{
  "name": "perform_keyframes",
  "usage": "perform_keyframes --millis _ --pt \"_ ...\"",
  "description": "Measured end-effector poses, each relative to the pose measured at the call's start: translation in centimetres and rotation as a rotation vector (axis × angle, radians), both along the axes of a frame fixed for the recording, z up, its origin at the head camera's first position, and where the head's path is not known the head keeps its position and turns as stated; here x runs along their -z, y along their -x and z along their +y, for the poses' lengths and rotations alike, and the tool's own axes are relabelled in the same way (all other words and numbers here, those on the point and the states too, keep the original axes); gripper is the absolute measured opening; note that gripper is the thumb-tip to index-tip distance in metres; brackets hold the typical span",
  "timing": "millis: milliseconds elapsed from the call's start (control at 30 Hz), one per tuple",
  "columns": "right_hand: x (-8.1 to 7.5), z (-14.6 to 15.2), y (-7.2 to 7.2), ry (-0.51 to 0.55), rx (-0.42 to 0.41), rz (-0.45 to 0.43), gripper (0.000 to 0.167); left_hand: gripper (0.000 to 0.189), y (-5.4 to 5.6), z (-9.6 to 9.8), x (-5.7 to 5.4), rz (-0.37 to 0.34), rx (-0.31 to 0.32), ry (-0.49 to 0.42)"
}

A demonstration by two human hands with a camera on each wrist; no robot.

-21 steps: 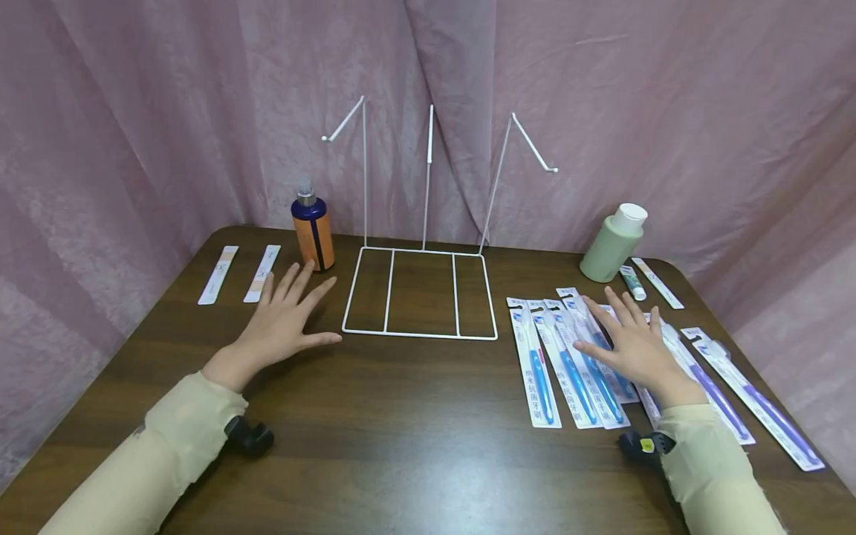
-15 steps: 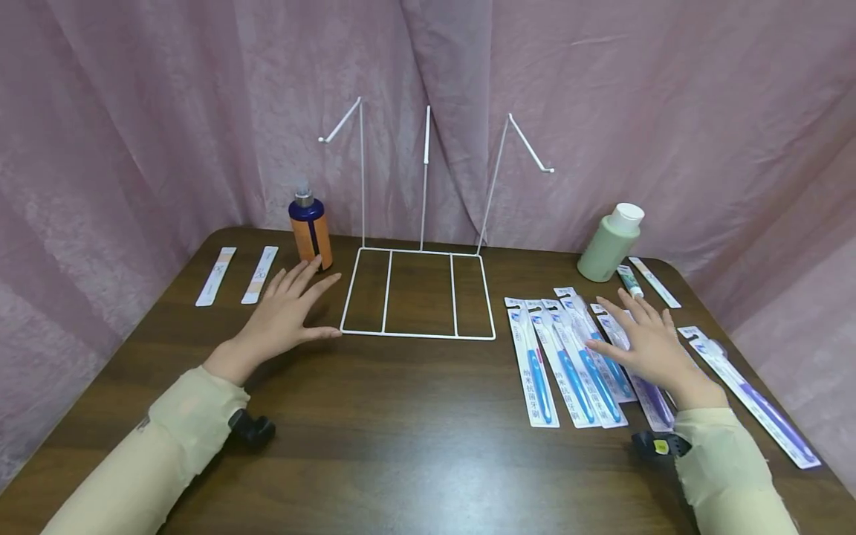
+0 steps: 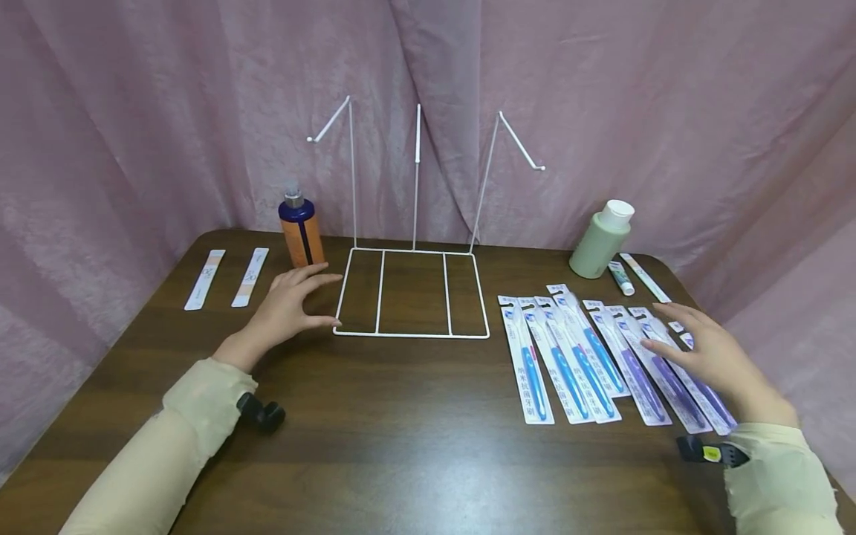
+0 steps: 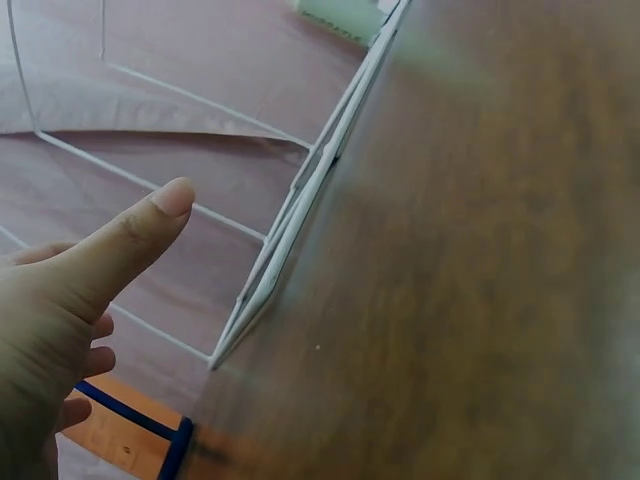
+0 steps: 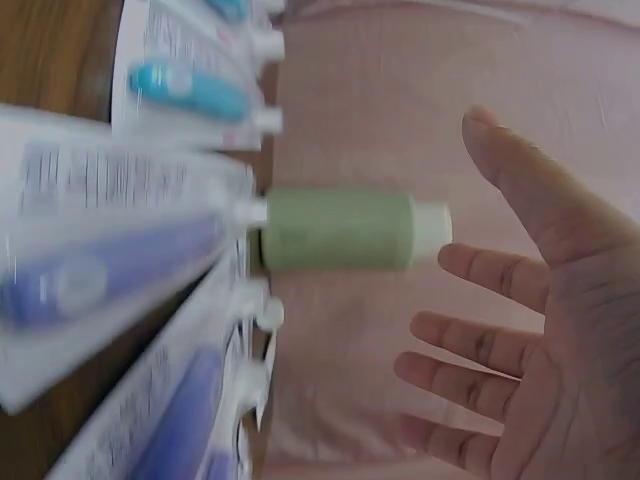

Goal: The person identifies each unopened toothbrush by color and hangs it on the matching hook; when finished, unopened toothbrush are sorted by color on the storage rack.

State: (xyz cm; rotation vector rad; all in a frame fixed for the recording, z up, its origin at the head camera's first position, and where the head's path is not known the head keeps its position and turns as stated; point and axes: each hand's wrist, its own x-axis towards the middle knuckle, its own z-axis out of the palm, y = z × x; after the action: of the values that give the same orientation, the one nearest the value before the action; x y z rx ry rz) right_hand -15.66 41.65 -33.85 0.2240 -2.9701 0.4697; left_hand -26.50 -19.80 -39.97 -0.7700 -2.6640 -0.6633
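My left hand (image 3: 281,308) hovers beside the left side of a white wire rack (image 3: 411,336), thumb tip right by its front corner, and holds nothing. Behind those fingers stands an orange bottle (image 3: 302,234) with a dark blue top. My right hand (image 3: 725,360) is above the right end of a row of packaged toothbrushes, fingers spread and nothing in them. Packs with purple toothbrushes (image 3: 638,375) lie nearest to it, partly hidden under it. Packs with blue toothbrushes (image 3: 535,379) lie further left. In the left wrist view the thumb (image 4: 130,240) overlaps the rack's uprights.
Three hooked arms top the rack's uprights. A green bottle (image 3: 595,249) with a white cap stands at the back right, near a small tube (image 3: 621,279) and a narrow white packet (image 3: 643,276). Two more narrow packets (image 3: 204,280) lie at the far left. A pink curtain (image 3: 602,111) hangs behind the table.
My right hand has moved right, off the middle purple toothbrush packs and over the rightmost one. My left hand has stayed beside the rack, its fingers slightly closer together.
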Motion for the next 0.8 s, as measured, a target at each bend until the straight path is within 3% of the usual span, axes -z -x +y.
perform_keyframes --millis 267,633,800 --pt "0.8 4.0 -0.6 0.033 0.08 -0.024 0.064 0.075 1.0 0.2 0.8 -0.123 0.024 0.0" --pt "2.4 8.3 -1.7 0.081 0.21 -0.133 0.061 0.072 1.5 0.9 2.5 -0.198 0.05 0.095" --pt "3.0 9.4 -1.8 0.069 0.247 -0.135 0.06 0.073 1.3 0.7 2.7 -0.185 0.038 0.129"
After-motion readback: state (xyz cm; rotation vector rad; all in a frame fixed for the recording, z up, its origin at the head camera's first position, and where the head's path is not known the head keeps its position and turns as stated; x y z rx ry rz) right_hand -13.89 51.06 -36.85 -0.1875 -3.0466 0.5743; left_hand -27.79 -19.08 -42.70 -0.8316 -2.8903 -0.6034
